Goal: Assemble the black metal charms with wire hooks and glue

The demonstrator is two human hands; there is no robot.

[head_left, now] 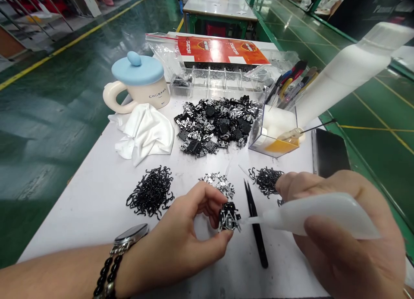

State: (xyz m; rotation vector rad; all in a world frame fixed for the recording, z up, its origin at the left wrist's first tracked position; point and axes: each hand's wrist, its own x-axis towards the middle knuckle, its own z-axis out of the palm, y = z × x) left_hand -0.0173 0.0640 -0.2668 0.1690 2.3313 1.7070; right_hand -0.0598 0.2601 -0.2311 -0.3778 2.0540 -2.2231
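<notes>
Left hand [181, 234] pinches a small blocky part [229, 217] between thumb and fingertips above the near middle of the tabletop [97, 208]; the right hand [352, 238] grips a translucent squeeze bottle [323, 215] between its thumb and curled fingers. The bottle's thin nozzle [256, 220] points at the part, but whether its tip touches cannot be made out. The part is black with bright bent-metal pieces, its edges covered by the fingers. The right hand is blurred and runs out of view; it overlaps a small heap of black hooks [267, 180] toward the right edge.

Matte black tweezers [258, 243] lie beneath the nozzle, which hides a bit of them, slim points toward the far edge. A larger heap of glossy curved hooks [151, 192] lies toward the left edge; between the heaps, thin silvery clips [221, 181] are partly hidden by the left hand. Farther off is a tangled mound of black-and-metal parts [216, 124], single pieces hard to separate.

Near the left edge, a crumpled white cloth [147, 133] lies beside a cream mug [155, 95] with a smooth blue lid [139, 71]. Toward the right edge, a clear-walled holder [274, 147] crowded with tools [289, 81] hides the base of a tall white bottle [349, 70]. A clear compartment tray [216, 80] lies toward the far edge, an orange-red sheet [220, 49] beyond.
</notes>
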